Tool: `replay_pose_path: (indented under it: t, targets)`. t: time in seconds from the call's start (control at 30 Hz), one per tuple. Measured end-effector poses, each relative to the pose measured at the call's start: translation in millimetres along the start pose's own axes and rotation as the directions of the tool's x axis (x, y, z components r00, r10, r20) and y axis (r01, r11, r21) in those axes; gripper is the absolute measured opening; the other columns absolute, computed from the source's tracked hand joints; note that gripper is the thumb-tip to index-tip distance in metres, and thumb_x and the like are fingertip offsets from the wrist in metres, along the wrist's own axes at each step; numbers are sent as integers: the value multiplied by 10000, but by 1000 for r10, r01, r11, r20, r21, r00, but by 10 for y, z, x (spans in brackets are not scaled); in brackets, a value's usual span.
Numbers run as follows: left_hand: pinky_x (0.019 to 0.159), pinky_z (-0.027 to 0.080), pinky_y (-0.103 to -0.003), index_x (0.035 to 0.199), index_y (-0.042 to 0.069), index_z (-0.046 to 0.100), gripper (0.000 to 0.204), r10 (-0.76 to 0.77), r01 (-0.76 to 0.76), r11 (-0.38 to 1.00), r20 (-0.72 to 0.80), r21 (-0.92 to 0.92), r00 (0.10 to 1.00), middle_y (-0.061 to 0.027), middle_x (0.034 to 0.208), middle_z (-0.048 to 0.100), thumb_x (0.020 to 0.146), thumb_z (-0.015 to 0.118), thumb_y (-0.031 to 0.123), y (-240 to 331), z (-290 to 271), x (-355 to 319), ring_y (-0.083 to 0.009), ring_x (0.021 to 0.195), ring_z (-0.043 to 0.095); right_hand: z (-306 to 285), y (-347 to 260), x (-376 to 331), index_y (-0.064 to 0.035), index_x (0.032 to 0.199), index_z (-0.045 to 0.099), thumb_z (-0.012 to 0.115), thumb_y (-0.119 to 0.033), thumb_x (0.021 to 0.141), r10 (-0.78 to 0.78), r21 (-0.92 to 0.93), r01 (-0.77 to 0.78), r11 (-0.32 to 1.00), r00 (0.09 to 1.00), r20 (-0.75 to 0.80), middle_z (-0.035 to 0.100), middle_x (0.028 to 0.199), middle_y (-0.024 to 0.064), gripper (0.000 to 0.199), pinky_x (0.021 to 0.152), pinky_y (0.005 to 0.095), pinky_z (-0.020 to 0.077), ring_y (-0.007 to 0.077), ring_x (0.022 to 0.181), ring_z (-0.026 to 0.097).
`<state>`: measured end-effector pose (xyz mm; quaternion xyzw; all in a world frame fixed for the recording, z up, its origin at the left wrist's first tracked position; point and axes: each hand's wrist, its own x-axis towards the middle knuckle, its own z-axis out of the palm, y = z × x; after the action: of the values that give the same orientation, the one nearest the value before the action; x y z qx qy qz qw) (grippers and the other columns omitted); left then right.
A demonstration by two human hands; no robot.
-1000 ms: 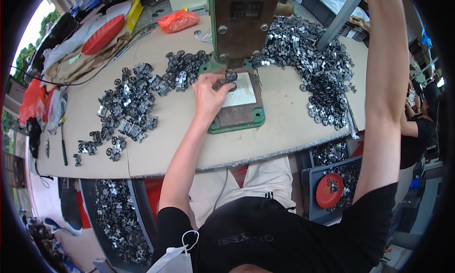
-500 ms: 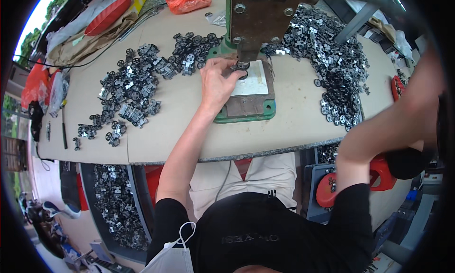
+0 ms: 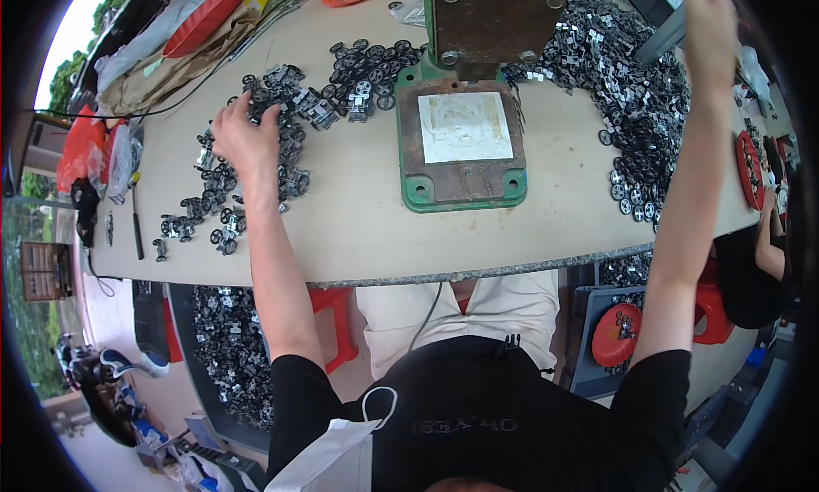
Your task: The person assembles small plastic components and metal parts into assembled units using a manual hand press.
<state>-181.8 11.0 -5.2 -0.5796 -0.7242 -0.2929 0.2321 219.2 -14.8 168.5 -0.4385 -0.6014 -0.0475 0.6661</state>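
Observation:
My left hand (image 3: 246,142) is over a loose pile of small black-and-silver wheeled assemblies (image 3: 294,155) on the left of the table. Its thumb and fingers are apart, with nothing visible between them. Raised at the upper right, my right hand (image 3: 710,23) is beside a grey bar (image 3: 664,36). The top edge of the picture cuts off its fingers, so its grip is hidden. A green bench press (image 3: 465,200) stands in the middle, with a bare white pad (image 3: 465,127) on its base.
Silver clips (image 3: 589,44) are heaped at the back right, with black wheels (image 3: 633,189) nearer. Grey crates of parts (image 3: 183,321) (image 3: 580,343) stand below the table's front edge (image 3: 478,274). A screwdriver (image 3: 137,219) lies far left. Another person's arm (image 3: 769,244) shows at the right.
My left hand has left the press and gone left to the wheeled assemblies. The black wheel on the pad is gone. My right hand has risen, and the view has shifted.

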Motion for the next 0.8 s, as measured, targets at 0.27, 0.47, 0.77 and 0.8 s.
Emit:
replay_pose_path:
  t: [0.27, 0.47, 0.77, 0.8]
  targets:
    - [939, 228, -451, 844, 81, 676, 329, 397, -315, 878, 180, -361, 900, -43, 1033, 621, 681, 718, 364, 663, 117, -370, -269, 1185, 404, -353, 945, -1690, 11, 1181, 488, 584, -184, 856, 505, -130, -501, 856, 752, 424, 532, 1157, 97, 391, 740, 250, 461, 135, 860, 568]
    - [943, 222, -457, 742, 64, 648, 154, 397, -327, 902, 247, -281, 884, -57, 1071, 591, 673, 666, 200, 404, -23, -553, -260, 1183, 409, -498, 879, -1898, 16, 1185, 471, 564, -153, 867, 636, -112, -646, 755, 679, 366, 502, 1189, 100, 372, 695, 248, 471, 133, 856, 565]
    - [999, 168, -502, 1000, 131, 639, 274, 516, -507, 856, 151, -99, 843, -55, 1072, 593, 842, 548, 335, 228, 113, -495, -231, 1160, 451, -378, 975, -2057, 12, 1168, 487, 559, -168, 873, 634, -147, -643, 752, 645, 427, 518, 1148, 97, 353, 691, 241, 473, 127, 833, 576]
    - [999, 168, -502, 1000, 131, 639, 274, 512, -503, 859, 150, -96, 846, -55, 1072, 593, 842, 548, 335, 163, 140, -467, -231, 1160, 451, -387, 998, -2066, 11, 1166, 490, 557, -173, 875, 644, -158, -648, 745, 638, 421, 526, 1132, 95, 350, 690, 240, 473, 127, 832, 579]
